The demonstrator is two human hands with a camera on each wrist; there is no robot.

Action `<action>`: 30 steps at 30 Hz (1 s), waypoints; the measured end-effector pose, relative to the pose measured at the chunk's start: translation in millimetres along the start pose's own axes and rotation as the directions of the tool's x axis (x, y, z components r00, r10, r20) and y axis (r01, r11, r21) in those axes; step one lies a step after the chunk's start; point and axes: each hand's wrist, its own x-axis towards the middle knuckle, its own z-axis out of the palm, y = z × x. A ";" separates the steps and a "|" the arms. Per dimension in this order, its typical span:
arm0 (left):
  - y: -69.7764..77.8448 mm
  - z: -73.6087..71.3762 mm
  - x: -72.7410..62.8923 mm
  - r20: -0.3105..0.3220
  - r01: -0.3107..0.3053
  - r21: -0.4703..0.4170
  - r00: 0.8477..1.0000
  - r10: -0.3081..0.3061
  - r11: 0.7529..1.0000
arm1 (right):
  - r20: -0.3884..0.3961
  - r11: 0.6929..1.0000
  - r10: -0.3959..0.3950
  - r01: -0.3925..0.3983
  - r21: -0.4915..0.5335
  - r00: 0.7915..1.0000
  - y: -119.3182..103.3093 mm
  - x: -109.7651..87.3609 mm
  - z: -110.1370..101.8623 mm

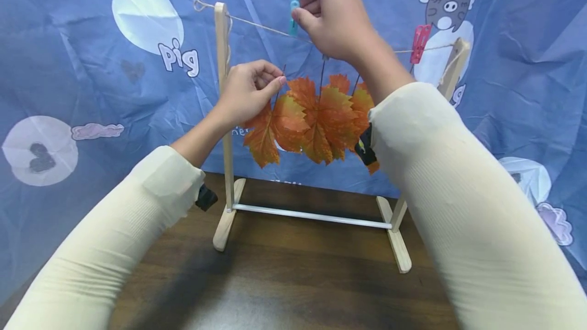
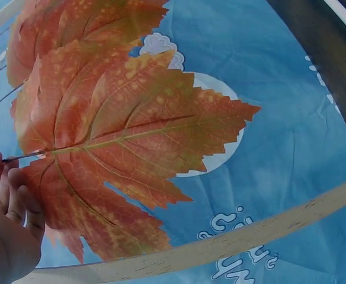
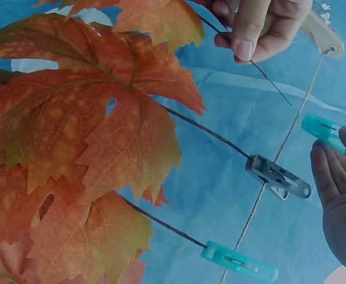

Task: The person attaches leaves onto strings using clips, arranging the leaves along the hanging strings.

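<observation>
My left hand (image 1: 251, 88) pinches the thin dark stem of an orange artificial maple leaf (image 2: 131, 142), which hangs below the fingers. Above the string (image 1: 259, 25), my right hand (image 1: 332, 14) holds a teal clothespin (image 1: 294, 13) between thumb and fingers. In the right wrist view that clothespin (image 3: 322, 131) is apart from the string, and the held stem's tip points toward the string. Beside it, a grey clothespin (image 3: 276, 174) and another teal clothespin (image 3: 241, 263) grip the string, each with a leaf stem in its jaws.
A wooden stand with a left post (image 1: 222, 65), a right post (image 1: 451, 73) and a white lower bar (image 1: 312, 215) stands on the brown table (image 1: 284, 279). A pink clothespin (image 1: 419, 45) sits on the string near the right post. Blue printed cloth (image 1: 114, 85) hangs behind.
</observation>
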 end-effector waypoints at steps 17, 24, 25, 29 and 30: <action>-1.1 -0.2 -0.6 0.032 0.018 -0.001 0.999 -0.018 1.000 | 0.027 0.996 0.084 -0.084 0.017 0.996 -1.5 0.0 9.0; -3.1 0.1 0.8 0.019 0.012 -0.003 1.000 -0.012 1.000 | 0.030 0.995 0.096 -0.097 0.029 0.995 -3.2 0.8 9.9; -2.9 0.2 0.8 0.020 0.013 0.002 1.000 -0.013 1.000 | 0.029 0.995 0.095 -0.096 0.027 0.995 -3.1 0.5 9.9; -2.1 0.7 0.3 0.027 0.017 0.016 0.999 -0.017 1.000 | 0.011 0.993 0.113 -0.113 0.021 0.994 -2.3 0.5 9.3; -1.9 1.0 0.2 0.028 0.018 0.017 0.999 -0.019 1.000 | 0.000 0.993 0.115 -0.115 0.017 0.993 -2.1 0.4 8.7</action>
